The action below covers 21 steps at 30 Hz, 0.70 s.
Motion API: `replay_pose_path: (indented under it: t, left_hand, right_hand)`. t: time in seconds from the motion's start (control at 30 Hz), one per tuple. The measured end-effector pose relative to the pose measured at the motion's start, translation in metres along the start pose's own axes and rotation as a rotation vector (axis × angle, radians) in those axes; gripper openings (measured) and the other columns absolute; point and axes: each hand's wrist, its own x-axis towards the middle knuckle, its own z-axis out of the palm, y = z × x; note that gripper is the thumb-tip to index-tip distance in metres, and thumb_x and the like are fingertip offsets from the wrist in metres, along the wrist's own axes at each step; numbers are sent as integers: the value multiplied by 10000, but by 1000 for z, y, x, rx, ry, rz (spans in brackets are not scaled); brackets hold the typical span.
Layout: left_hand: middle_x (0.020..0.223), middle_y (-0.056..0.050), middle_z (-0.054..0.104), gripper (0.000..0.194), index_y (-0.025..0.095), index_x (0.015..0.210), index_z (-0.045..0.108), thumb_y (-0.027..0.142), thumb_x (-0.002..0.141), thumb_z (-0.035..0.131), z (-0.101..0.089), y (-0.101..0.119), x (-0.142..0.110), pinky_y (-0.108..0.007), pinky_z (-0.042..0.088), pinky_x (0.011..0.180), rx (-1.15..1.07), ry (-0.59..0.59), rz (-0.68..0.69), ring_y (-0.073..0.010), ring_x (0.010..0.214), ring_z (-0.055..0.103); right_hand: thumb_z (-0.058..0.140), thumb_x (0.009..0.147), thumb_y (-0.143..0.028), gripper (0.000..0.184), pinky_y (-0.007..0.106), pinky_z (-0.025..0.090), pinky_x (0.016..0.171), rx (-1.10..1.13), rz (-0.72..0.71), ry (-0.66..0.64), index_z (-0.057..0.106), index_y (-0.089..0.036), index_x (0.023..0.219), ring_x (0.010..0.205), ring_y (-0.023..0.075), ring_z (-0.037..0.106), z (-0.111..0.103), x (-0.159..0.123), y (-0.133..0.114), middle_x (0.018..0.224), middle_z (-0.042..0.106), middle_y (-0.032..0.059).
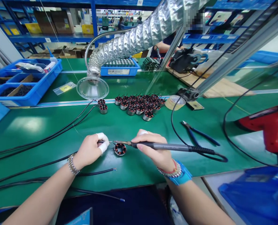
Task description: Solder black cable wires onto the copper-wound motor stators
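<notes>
While between both grips (89, 150) (153, 148), motor stator (120, 149)

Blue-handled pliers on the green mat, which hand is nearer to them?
Right: the right hand is to the left of the blue-handled pliers; the left hand is much farther left.

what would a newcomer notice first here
The soldering iron in the right hand stands out first, its tip beside a small motor with red windings on the green bench mat, while the left hand holds a thin wire near it. Farther back sits a cluster of similar motors, and a crinkled silver foil duct arcs overhead to a clear hood.
</notes>
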Motion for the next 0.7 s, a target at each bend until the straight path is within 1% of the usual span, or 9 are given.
replay_pose_path:
  t: [0.1, 0.33, 0.53, 0.7]
  left_hand:
    - [631, 10, 578, 156, 164, 691, 573, 247, 748, 454, -1, -1, 1, -215, 367, 555, 0, -8, -7, -117, 572, 497]
    - [639, 6, 575, 161, 162, 689, 573, 251, 751, 453, -2, 0, 1, -221, 376, 577, 8, -21, -8, -119, 585, 491]
    - [625, 11, 561, 154, 160, 676, 573, 227, 741, 450, 0, 0, 1, -217, 369, 568, 12, -27, -2, -112, 570, 480]
    - [610, 15, 553, 145, 162, 672, 571, 221, 733, 453, -1, 0, 4, -215, 363, 557, 17, -22, 5, -112, 560, 476]
  right_hand:
    - [561, 727, -140, 133, 302, 400, 548, -5, 17, 0, 683, -188, 751, 564, 147, 500, 1, 0, 1, 616, 634, 30]
    - [565, 717, -118, 147, 287, 401, 538, 33, 24, 6, 688, -189, 755, 553, 136, 506, 4, 2, 2, 620, 636, 20]
    - [565, 713, -145, 135, 291, 397, 533, 45, 61, 8, 690, -186, 742, 556, 142, 502, 5, 4, 1, 611, 631, 25]
    - [567, 708, -134, 138, 284, 392, 532, 63, 67, 2, 689, -188, 743, 562, 140, 500, 6, 5, 2, 617, 634, 21]
